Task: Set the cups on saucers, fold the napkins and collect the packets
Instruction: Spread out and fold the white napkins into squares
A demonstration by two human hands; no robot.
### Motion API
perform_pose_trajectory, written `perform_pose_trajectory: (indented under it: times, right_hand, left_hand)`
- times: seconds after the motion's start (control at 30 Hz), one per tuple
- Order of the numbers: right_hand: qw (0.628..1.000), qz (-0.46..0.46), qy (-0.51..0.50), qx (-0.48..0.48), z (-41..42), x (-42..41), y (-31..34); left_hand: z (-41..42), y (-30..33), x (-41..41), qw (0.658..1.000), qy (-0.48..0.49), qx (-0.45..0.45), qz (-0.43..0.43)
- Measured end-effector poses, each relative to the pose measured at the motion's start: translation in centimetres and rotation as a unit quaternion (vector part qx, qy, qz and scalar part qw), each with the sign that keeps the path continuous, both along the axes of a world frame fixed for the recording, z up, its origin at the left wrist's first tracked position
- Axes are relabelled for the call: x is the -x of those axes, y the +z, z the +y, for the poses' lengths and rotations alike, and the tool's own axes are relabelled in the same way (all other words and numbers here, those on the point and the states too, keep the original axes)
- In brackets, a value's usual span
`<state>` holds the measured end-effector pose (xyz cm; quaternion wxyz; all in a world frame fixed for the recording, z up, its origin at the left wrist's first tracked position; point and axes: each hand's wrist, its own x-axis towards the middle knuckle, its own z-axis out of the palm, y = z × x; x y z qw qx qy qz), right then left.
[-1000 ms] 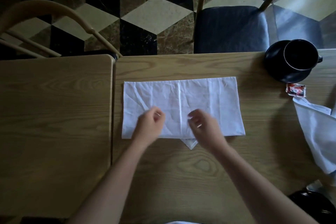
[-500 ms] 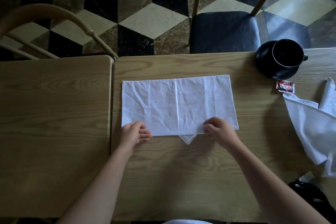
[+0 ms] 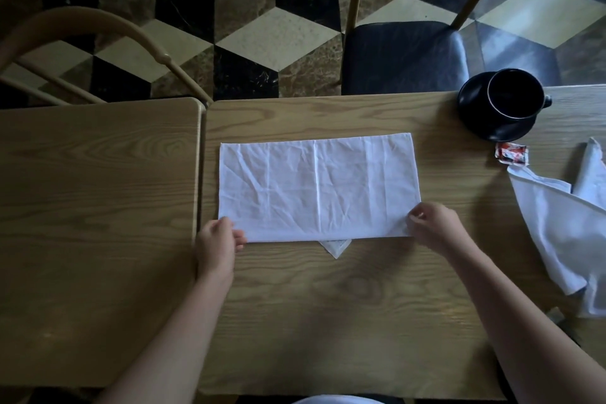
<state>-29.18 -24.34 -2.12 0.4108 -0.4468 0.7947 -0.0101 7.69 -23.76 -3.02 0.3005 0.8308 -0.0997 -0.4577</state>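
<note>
A white napkin (image 3: 314, 187) lies folded into a long rectangle on the wooden table (image 3: 328, 321). A small white corner (image 3: 336, 248) pokes out under its near edge. My left hand (image 3: 218, 244) pinches the napkin's near left corner. At the near right corner my right hand (image 3: 433, 223) pinches the cloth. A black cup (image 3: 513, 93) stands on a black saucer (image 3: 478, 121) at the far right. One red and white packet (image 3: 511, 152) lies just in front of the saucer.
A second, crumpled white napkin (image 3: 564, 226) lies at the right edge. Another wooden table (image 3: 95, 207) adjoins on the left with a narrow gap. A dark-seated chair (image 3: 403, 56) and a curved wooden chair back (image 3: 98, 29) stand beyond the tables.
Both hands slid outward along the napkin's near edge, from its middle to its two near corners. The napkin stays flat.
</note>
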Motion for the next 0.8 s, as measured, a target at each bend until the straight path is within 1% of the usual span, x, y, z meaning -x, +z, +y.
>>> perform_pose_trajectory:
  times: [0.03, 0.07, 0.1, 0.13, 0.17, 0.2, 0.23, 0.27, 0.3, 0.4, 0.47, 0.6, 0.67, 0.73, 0.8]
  right_hand:
    - [0.999, 0.028, 0.021, 0.021, -1.6, 0.0, 0.5]
    - [0.997, 0.050, 0.038, 0.051, -3.6, -0.1, 0.9]
    - [0.993, 0.062, 0.055, 0.083, -5.8, -0.3, 1.3]
    - [0.988, 0.066, 0.076, 0.113, -7.9, -0.7, 1.6]
    - [0.983, 0.066, 0.104, 0.137, -10.0, -1.1, 1.8]
    - [0.977, 0.067, 0.139, 0.150, -11.9, -1.5, 1.8]
    - [0.971, 0.070, 0.177, 0.147, -13.4, -1.9, 1.7]
    - [0.965, 0.078, 0.212, 0.133, -14.7, -2.3, 1.4]
    - [0.959, 0.089, 0.243, 0.117, -15.6, -2.6, 1.0]
    - [0.941, 0.117, 0.306, 0.082, -17.2, -2.9, 0.0]
    - [0.936, 0.129, 0.323, 0.058, -17.8, -3.0, -0.1]
    - [0.910, 0.205, 0.356, -0.051, -17.9, -3.6, 0.4]
    - [0.902, 0.223, 0.364, -0.066, -17.4, -3.7, 1.1]
    - [0.903, 0.213, 0.370, -0.044, -16.5, -3.8, 2.3]
    - [0.920, 0.166, 0.353, -0.036, -15.7, -3.8, 4.1]
  left_hand:
    - [0.6, 0.6, 2.7, 1.000, -0.003, 0.024, 0.004]
    - [1.3, 1.1, 5.8, 0.999, -0.003, 0.034, 0.041]
    - [2.0, 1.2, 9.2, 0.994, 0.011, 0.028, 0.104]
    - [2.4, 1.6, 12.6, 0.983, 0.038, -0.001, 0.182]
    - [2.6, 2.0, 15.8, 0.961, 0.077, -0.042, 0.263]
    - [2.7, 2.5, 18.5, 0.930, 0.121, -0.084, 0.336]
    - [2.9, 2.9, 20.8, 0.904, 0.155, -0.115, 0.382]
    - [3.2, 3.0, 22.6, 0.890, 0.172, -0.135, 0.399]
    - [3.5, 2.9, 24.0, 0.886, 0.182, -0.146, 0.400]
    - [3.6, 2.6, 26.5, 0.892, 0.212, -0.155, 0.368]
    - [2.8, 2.5, 27.0, 0.889, 0.233, -0.155, 0.362]
    - [1.4, 2.1, 27.1, 0.888, 0.229, -0.145, 0.371]
    - [1.1, 2.1, 26.6, 0.891, 0.226, -0.139, 0.368]
    - [1.1, 2.6, 25.8, 0.894, 0.228, -0.116, 0.368]
    - [1.1, 3.8, 24.7, 0.893, 0.230, -0.064, 0.383]
